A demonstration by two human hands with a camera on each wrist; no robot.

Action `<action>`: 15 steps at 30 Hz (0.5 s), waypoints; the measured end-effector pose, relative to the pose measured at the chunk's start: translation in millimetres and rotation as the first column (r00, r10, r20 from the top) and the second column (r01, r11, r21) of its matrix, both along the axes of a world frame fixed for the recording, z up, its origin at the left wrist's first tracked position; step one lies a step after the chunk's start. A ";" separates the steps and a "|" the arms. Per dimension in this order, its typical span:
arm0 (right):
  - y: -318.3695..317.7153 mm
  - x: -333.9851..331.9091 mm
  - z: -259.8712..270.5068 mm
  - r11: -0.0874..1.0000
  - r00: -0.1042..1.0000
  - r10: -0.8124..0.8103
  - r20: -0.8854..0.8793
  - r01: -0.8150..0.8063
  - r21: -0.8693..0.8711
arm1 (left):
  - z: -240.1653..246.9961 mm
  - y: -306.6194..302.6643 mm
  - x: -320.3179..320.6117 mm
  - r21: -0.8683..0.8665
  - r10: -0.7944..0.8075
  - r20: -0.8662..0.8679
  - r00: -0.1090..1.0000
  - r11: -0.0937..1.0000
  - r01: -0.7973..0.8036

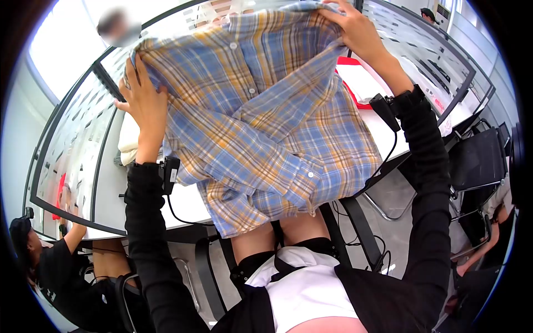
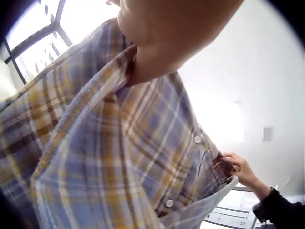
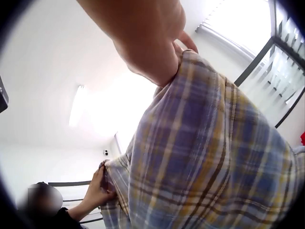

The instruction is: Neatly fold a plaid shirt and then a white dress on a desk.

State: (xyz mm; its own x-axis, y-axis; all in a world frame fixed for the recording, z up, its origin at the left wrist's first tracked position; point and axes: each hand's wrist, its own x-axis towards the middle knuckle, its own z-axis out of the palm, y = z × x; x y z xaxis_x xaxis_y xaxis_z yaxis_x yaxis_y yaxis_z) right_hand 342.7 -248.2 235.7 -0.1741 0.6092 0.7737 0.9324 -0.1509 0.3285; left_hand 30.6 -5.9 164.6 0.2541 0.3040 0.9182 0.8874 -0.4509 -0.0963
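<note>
Plaid button-up shirt [image 1: 327,133] in blue, yellow, brown and white, spread between two raised hands over the edge of a table. Nearest to us are the person's white top [image 1: 311,297] and thighs [image 1: 255,244], the latter partly hidden behind the garment's lower edge. Just above that edge we note a cuff [image 1: 305,180] with a white button, ending a long sleeve that slants across the cloth; two more white buttons show higher up. At the top, well apart, we find both hands holding the fabric: the left hand [image 1: 143,102] pinches one upper corner between thumb and fingers, while the right hand [image 1: 361,36] grips the opposite one. Behind the shirt lies the white table [image 1: 186,202], bearing, near the right forearm, a red item [image 1: 345,61] partly covered by something white. Farther off, we distinguish a black chair [image 1: 477,158] at right, striped glass partitions [image 1: 72,161] and, in the right wrist view, a lit ceiling lamp [image 3: 76,105].
</note>
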 end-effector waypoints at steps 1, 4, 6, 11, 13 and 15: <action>0.6 4.6 -3.5 0.996 0.996 -0.083 0.022 0.082 0.043 | 4.0 5.6 0.7 0.079 0.056 -0.044 0.997 0.995 -0.053; 7.2 20.7 -16.4 0.929 0.925 -0.365 0.107 0.354 0.112 | 22.1 17.4 -3.3 0.277 0.096 -0.123 0.988 0.959 -0.059; 9.6 25.1 -14.3 0.881 0.875 -0.472 0.107 0.462 0.105 | 37.5 30.8 -17.3 0.351 0.082 -0.193 0.978 0.936 -0.009; 6.8 29.0 -0.7 0.845 0.862 -0.501 0.083 0.466 0.261 | 80.0 25.9 -51.4 0.463 0.150 -0.243 0.958 0.886 -0.021; -7.4 13.1 20.3 0.788 0.814 -0.581 0.007 0.560 0.257 | 104.2 14.3 -72.0 0.429 0.169 -0.201 0.965 0.901 -0.069; -16.3 9.1 46.4 0.754 0.808 -0.589 -0.015 0.556 0.350 | 135.1 6.7 -93.6 0.506 0.131 -0.157 0.979 0.862 -0.034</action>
